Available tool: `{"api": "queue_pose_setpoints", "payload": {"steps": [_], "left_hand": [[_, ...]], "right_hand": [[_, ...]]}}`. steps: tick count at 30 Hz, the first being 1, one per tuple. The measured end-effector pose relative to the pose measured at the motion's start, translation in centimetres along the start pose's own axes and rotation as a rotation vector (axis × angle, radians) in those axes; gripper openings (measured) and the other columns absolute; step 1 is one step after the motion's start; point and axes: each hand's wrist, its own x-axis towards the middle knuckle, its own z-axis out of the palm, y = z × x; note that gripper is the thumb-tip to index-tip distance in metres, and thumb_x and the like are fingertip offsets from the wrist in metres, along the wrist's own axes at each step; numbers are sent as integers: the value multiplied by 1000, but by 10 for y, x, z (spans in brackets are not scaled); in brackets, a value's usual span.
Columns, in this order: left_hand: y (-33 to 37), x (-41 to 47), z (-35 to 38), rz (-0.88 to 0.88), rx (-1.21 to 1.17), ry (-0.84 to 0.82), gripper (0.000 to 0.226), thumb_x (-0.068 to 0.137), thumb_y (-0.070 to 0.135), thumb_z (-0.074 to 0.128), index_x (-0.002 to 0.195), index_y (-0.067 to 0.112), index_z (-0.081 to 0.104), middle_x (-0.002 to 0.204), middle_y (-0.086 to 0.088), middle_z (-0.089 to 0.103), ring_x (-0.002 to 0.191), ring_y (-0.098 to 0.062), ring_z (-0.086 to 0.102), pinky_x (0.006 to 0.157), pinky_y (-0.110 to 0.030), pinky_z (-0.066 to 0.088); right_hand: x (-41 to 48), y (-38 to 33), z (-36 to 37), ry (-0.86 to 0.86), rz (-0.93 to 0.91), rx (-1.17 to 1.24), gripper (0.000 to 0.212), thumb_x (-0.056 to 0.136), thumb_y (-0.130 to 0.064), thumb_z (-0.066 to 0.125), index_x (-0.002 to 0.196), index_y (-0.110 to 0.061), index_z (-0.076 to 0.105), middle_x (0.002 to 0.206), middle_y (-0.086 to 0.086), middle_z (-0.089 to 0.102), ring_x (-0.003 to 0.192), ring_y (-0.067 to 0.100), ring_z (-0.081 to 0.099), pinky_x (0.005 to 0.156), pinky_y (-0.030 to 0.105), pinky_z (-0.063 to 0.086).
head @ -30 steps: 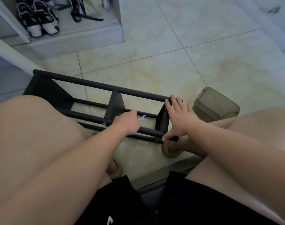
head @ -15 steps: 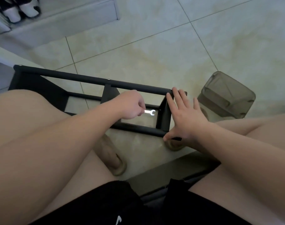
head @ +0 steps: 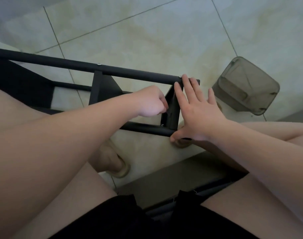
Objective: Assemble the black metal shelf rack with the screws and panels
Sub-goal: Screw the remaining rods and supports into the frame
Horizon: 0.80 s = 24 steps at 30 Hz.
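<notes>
The left hand (head: 150, 102) is curled against the end panel (head: 173, 112) of the rack (head: 138, 75); whether its grip holds anything is hidden. The right hand (head: 199, 116) presses flat, fingers straight, on that panel. The rack rests on the floor (head: 147, 40).
</notes>
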Motion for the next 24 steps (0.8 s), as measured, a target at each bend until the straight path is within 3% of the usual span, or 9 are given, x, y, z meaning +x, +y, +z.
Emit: {"api": "queue_pose_setpoints", "payload": {"steps": [3, 8, 16, 24], "left_hand": [[-5, 1, 3, -111, -276, -12, 15, 91, 14, 64, 81, 24, 71, 92, 0, 74, 88, -12, 69, 79, -31, 58], [-7, 4, 11, -218, -575, 7, 13, 96, 23, 64, 106, 15, 67, 83, 4, 76, 80, -8, 73, 76, -28, 56], [1, 2, 18, -268, -598, 62, 8, 98, 28, 61, 94, 23, 66, 96, 2, 75, 88, -13, 71, 90, -36, 55], [-2, 3, 18, -214, -574, 98, 11, 96, 29, 64, 106, 26, 68, 94, 4, 76, 81, -11, 68, 76, -28, 53]], "right_hand": [[1, -2, 0, 10, -2, -5, 153, 62, -81, 74, 156, -15, -28, 161, 9, -38, 152, 31, -29, 122, 63, 2], [2, -5, -1, 9, 5, -3, 155, 61, -80, 76, 156, -14, -26, 162, 10, -38, 152, 32, -27, 122, 63, 4], [1, -6, -4, -3, 5, 14, 155, 60, -80, 77, 156, -15, -27, 161, 9, -39, 152, 30, -29, 123, 63, 5], [0, -9, -7, -15, 9, 23, 155, 62, -77, 79, 156, -15, -27, 161, 8, -40, 152, 30, -30, 124, 63, 5]]}}
